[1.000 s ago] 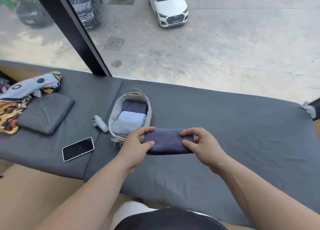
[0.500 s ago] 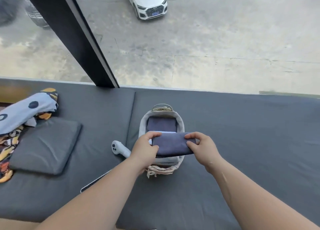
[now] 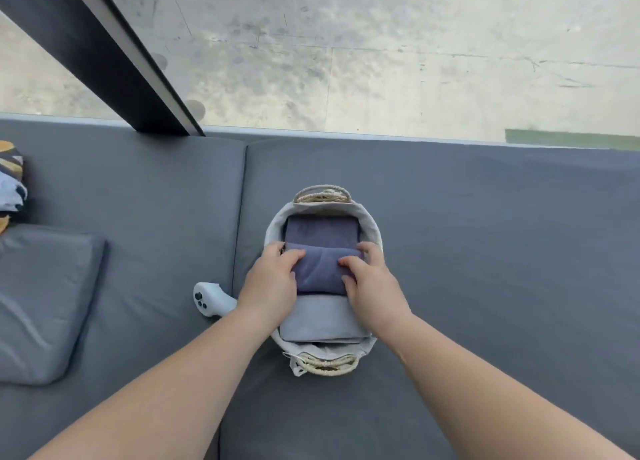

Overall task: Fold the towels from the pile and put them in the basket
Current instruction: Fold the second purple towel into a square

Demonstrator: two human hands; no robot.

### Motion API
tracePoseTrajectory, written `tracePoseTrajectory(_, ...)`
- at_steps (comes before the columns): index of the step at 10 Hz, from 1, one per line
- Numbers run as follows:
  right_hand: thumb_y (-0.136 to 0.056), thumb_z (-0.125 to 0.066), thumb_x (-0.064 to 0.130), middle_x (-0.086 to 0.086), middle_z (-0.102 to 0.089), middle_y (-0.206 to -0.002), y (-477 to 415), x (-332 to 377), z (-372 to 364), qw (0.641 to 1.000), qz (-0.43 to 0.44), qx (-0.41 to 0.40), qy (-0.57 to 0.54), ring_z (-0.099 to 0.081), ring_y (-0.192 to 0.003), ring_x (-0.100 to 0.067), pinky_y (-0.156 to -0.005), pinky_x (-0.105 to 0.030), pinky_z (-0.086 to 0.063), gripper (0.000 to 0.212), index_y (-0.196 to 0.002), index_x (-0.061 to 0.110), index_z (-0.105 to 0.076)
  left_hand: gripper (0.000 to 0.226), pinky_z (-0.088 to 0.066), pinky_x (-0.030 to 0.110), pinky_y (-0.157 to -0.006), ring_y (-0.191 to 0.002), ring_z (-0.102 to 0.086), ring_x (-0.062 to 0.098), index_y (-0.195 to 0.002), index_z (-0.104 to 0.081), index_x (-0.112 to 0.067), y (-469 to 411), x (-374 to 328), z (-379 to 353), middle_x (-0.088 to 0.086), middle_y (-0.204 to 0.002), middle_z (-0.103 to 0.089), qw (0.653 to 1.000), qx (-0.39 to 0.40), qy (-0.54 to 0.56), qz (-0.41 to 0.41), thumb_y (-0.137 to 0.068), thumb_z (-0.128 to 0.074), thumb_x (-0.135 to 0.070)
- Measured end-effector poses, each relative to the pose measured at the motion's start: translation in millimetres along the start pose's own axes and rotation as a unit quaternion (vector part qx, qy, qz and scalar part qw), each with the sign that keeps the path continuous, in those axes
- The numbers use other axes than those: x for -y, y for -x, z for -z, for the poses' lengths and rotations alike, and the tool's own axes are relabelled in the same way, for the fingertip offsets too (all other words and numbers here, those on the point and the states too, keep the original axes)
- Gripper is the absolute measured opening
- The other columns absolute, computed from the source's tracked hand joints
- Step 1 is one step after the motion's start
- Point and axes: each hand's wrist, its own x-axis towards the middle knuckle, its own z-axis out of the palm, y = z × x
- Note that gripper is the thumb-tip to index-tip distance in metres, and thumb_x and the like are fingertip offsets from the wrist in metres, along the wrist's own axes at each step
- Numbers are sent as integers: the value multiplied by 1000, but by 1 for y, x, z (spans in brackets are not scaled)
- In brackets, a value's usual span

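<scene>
Take the basket point(image 3: 373, 232) as your reference: an oval, fabric-lined container with woven rope handles at its far and near ends, standing on the grey bench cushion point(image 3: 485, 251) just right of the seam between the two cushion panels.

Your left hand point(image 3: 272, 281) and right hand point(image 3: 372, 283) both rest over the middle of the basket. Each hand is closed on one end of the folded dark blue towel point(image 3: 320, 270): the left hand grips its left end, the right hand its right end, with fingers laid on the top face. The thumbs are hidden, so you cannot tell how far they wrap underneath. The towel sits inside the basket, across its width.

Contents of the basket, far end to near end:
- a folded dark towel point(image 3: 322, 231) at the far end, touching the towel you hold;
- the held dark blue towel in the middle;
- a folded light grey towel point(image 3: 322, 319) at the near end, partly under your wrists.

Left of the basket, just beside your left wrist, a white handheld controller point(image 3: 209, 298) lies on the cushion. Farther left lies a flat grey pillow point(image 3: 45, 300), and beyond it, at the frame edge, a patterned cloth point(image 3: 10, 179). Behind the basket a window shows pavement below.
</scene>
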Motion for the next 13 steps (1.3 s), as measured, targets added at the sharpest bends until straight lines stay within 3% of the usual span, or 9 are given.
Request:
tracePoseTrajectory(1, -88, -66, 16, -12, -46, -147, 6, -12, -6, 986, 78, -12, 150, -53, -122, -36, -91, -46, -52, 34, -122, 17, -68, 24, -46, 50, -92, -113, -58, 41, -102, -73, -12, 6, 4, -12, 20, -137, -57, 972, -18, -204, -111, -83, -60, -9)
tracePoseTrajectory(2, -92, -55, 31, -12, -52, -147, 12, -24, -4, 936, 198, 30, 289, -48, -136, -33, -114, -46, -29, 46, -130, 8, -65, 50, -37, 53, -107, -121, -61, 36, -115, -73, -8, 19, 7, -18, 18, -129, -65, 940, 58, -284, -181, -85, -36, -21)
tracePoseTrajectory(3, -97, -35, 55, -14, -46, -152, 16, -35, 7, 898, 244, 114, 347, -42, -142, -31, -117, -52, -17, 64, -145, 17, -53, 62, -25, 54, -116, -139, -45, 33, -143, -53, -15, 32, 12, -20, 17, -150, -46, 940, 141, -279, -137, -95, -30, -46)
tracePoseTrajectory(4, -96, -30, 58, -15, -42, -155, 13, -43, 14, 870, 244, 176, 390, -39, -145, -31, -116, -56, -14, 63, -147, 26, -48, 67, 8, 58, -119, -154, 0, 31, -159, -6, -26, 41, 16, -26, 14, -165, 5, 923, 162, -317, -150, -99, -15, -55)
tracePoseTrajectory(6, -101, -9, 57, -6, 15, -166, 5, -34, 7, 842, 218, 210, 446, 15, -154, -26, -117, -59, 17, 65, -160, 31, 0, 63, 22, 63, -112, -149, 26, 31, -155, 17, -26, 39, 8, -39, 14, -160, 31, 898, 171, -390, -112, -104, -11, -50)
tracePoseTrajectory(7, -103, -12, 56, -6, 24, -164, 9, -27, -3, 837, 177, 212, 473, 23, -152, -26, -116, -60, 17, 65, -159, 31, 9, 63, 23, 64, -110, -148, 29, 32, -153, 22, -25, 38, 2, -43, 14, -158, 34, 879, 185, -429, -99, -105, -10, -48)
tracePoseTrajectory(8, -103, -13, 54, -7, 25, -164, 15, -20, -10, 836, 147, 203, 489, 24, -151, -26, -116, -60, 17, 65, -158, 30, 11, 64, 21, 64, -112, -149, 26, 32, -154, 21, -25, 40, -1, -40, 14, -159, 33, 872, 185, -443, -92, -105, -12, -48)
tracePoseTrajectory(10, -105, -26, 44, -5, 14, -168, 41, -7, -1, 871, 122, 157, 449, 11, -155, -28, -120, -56, 12, 64, -160, 30, 4, 68, 2, 62, -119, -153, 9, 29, -159, 4, -25, 63, -17, -26, 7, -166, 16, 918, 181, -348, -60, -102, -32, -36)
tracePoseTrajectory(13, -99, -26, 65, -8, -2, -169, 137, -16, 69, 907, 60, 80, 409, -9, -154, -33, -121, -60, -4, 72, -159, 35, 1, 64, -8, 63, -118, -150, -12, 31, -150, -35, -30, 152, -64, 17, 8, -166, -13, 942, 131, -307, -43, -97, -26, -64)
